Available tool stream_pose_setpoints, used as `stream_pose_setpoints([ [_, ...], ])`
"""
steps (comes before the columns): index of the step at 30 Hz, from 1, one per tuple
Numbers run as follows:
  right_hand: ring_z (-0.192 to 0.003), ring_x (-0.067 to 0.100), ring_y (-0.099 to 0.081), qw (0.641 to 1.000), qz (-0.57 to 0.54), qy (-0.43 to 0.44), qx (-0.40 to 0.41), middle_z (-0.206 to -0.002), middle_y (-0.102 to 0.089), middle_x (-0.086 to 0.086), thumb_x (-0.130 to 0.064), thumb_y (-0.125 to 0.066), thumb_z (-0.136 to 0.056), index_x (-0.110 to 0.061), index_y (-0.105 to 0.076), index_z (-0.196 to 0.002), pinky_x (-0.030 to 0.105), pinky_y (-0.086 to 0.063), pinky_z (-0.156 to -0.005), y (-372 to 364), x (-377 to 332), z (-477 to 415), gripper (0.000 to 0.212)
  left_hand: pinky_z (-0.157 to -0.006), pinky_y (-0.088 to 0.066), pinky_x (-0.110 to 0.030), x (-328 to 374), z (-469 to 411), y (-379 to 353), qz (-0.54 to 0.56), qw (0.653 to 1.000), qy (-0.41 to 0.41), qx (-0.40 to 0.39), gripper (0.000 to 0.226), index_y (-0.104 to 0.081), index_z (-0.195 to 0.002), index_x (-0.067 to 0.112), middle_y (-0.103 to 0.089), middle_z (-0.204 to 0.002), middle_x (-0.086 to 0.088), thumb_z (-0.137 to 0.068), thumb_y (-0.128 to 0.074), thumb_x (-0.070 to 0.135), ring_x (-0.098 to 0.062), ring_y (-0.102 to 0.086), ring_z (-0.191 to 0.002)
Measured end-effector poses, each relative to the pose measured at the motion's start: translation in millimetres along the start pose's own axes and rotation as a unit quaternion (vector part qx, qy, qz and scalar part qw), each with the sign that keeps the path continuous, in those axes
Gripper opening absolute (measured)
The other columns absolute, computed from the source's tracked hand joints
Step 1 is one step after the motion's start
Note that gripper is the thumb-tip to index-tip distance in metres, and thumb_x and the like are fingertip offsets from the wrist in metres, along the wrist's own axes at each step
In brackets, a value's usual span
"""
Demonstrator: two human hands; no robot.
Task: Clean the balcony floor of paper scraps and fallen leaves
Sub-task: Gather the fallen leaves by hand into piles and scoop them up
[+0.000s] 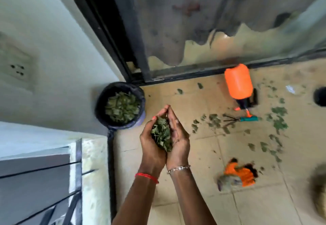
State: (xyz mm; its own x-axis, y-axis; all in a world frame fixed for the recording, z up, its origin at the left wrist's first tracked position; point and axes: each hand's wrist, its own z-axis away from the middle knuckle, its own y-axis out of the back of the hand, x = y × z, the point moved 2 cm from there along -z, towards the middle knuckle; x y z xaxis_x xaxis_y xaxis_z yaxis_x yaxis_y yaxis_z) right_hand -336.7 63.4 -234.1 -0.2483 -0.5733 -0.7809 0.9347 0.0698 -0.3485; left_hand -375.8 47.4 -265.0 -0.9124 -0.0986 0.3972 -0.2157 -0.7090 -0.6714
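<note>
Resting in the hollow of two cupped palms, a loose clump of crumpled green leaves (161, 135) is the item in transit: left hand (152, 141) and right hand (178, 136) are pressed together along their edges, fingertips meeting, enclosing the leaves. The round black bag-lined bin (121, 105), already part-filled with leaves, stands ahead and to the left of the hands, near them, so the left hand is the nearer; the clump has no clear long axis. Right of the bin, scattered green leaf fragments (278, 121) remain on the beige tiled floor (194, 186), around an orange plastic canister (238, 81). No readable writing or brand appears.
</note>
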Motion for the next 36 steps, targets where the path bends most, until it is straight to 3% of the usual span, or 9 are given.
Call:
stream_pose_setpoints([
  [3, -0.126, 0.014, -0.045, 0.991, 0.114, -0.038, -0.063, -0.144, -0.040, 0.011, -0.037, -0.045, -0.087, -0.010, -0.046, -0.131, 0.033, -0.036, -0.108, -44.2, 32.9, -33.9, 0.051, -0.098, -0.044, -0.018, 37.4, -50.9, 40.1, -0.019, 0.998, -0.006, 0.065, 0.035, -0.073, -0.106, 0.020, -0.069, -0.112, 0.009, -0.094, -0.040, 0.024, -0.003, -0.061, -0.108],
  [5, -0.121, 0.007, -0.049, 0.983, 0.171, -0.040, -0.050, -0.131, -0.054, -0.001, -0.054, -0.046, -0.078, -0.025, -0.054, -0.120, 0.033, -0.037, -0.107, -68.9, 65.5, -60.0, 0.051, -0.094, -0.050, -0.025, 60.7, -78.5, 67.6, 0.020, 0.991, 0.012, 0.131, 0.040, -0.075, -0.095, 0.011, -0.072, -0.103, 0.001, -0.096, -0.037, 0.022, -0.010, -0.067, -0.098],
  [12, -0.112, 0.021, -0.053, 0.978, 0.078, -0.182, 0.064, -0.125, -0.055, 0.004, -0.021, -0.043, -0.098, -0.004, -0.056, -0.124, 0.024, -0.043, -0.090, -110.3, 164.6, -168.5, 0.033, -0.096, -0.045, -0.035, 115.7, -170.6, 122.7, -0.036, 0.974, 0.022, 0.222, 0.048, -0.058, -0.119, 0.007, -0.066, -0.106, -0.012, -0.095, -0.043, 0.046, -0.025, -0.062, -0.096],
  [14, -0.115, 0.017, -0.048, 0.975, 0.076, -0.194, 0.077, -0.126, -0.049, -0.003, -0.036, -0.049, -0.095, -0.006, -0.050, -0.128, 0.022, -0.037, -0.095, -116.0, 176.0, -187.5, 0.045, -0.086, -0.050, -0.038, 125.9, -193.3, 147.7, -0.092, 0.963, 0.026, 0.251, 0.069, -0.058, -0.121, 0.011, -0.066, -0.108, -0.012, -0.080, -0.052, 0.065, -0.026, -0.063, -0.098],
  [17, -0.127, 0.021, -0.044, 0.973, 0.091, -0.204, 0.054, -0.140, -0.047, 0.004, -0.062, -0.054, -0.072, -0.016, -0.047, -0.136, 0.040, -0.034, -0.109, -106.5, 195.5, -209.0, 0.080, -0.101, -0.042, -0.047, 117.2, -247.9, 232.4, -0.149, 0.942, 0.015, 0.299, 0.126, -0.047, -0.137, 0.031, -0.047, -0.143, -0.001, -0.026, -0.070, 0.087, -0.020, -0.047, -0.128],
  [19, -0.124, 0.020, -0.047, 0.970, 0.146, -0.192, 0.025, -0.135, -0.052, 0.004, -0.053, -0.054, -0.084, -0.013, -0.052, -0.132, 0.038, -0.037, -0.107, -93.6, 189.8, -204.9, 0.062, -0.110, -0.032, -0.047, 111.9, -241.1, 235.0, -0.216, 0.930, -0.013, 0.296, 0.120, -0.042, -0.140, 0.032, -0.037, -0.150, 0.002, -0.037, -0.065, 0.089, -0.019, -0.037, -0.136],
  [23, -0.095, 0.015, -0.055, 0.972, 0.201, -0.107, 0.058, -0.097, -0.063, 0.001, -0.020, -0.056, -0.091, -0.012, -0.067, -0.099, 0.029, -0.042, -0.084, -50.1, 160.6, -174.1, 0.016, -0.117, -0.022, -0.037, 93.9, -146.0, 135.1, -0.412, 0.881, -0.120, 0.198, 0.059, -0.031, -0.146, 0.015, -0.028, -0.152, -0.002, -0.094, -0.054, 0.031, -0.017, -0.028, -0.139],
  [29, -0.092, 0.017, -0.060, 0.933, 0.359, -0.024, 0.005, -0.097, -0.069, 0.010, -0.008, -0.058, -0.089, 0.000, -0.069, -0.096, 0.027, -0.045, -0.084, 60.6, 134.5, -116.8, 0.015, -0.102, -0.019, -0.007, -6.8, -94.6, 123.4, -0.580, 0.794, -0.158, 0.090, 0.046, -0.045, -0.132, 0.003, -0.041, -0.137, -0.003, -0.089, -0.058, -0.001, -0.011, -0.034, -0.128],
  [36, -0.093, 0.014, -0.060, 0.870, 0.484, -0.043, -0.081, -0.098, -0.069, 0.007, -0.010, -0.061, -0.088, -0.001, -0.070, -0.095, 0.022, -0.044, -0.080, 229.3, 119.0, -77.7, 0.015, -0.098, -0.018, 0.000, -126.2, -52.6, 126.5, -0.648, 0.748, -0.129, 0.061, 0.063, -0.040, -0.137, 0.000, -0.032, -0.146, -0.009, -0.080, -0.068, -0.004, -0.013, -0.030, -0.131],
])
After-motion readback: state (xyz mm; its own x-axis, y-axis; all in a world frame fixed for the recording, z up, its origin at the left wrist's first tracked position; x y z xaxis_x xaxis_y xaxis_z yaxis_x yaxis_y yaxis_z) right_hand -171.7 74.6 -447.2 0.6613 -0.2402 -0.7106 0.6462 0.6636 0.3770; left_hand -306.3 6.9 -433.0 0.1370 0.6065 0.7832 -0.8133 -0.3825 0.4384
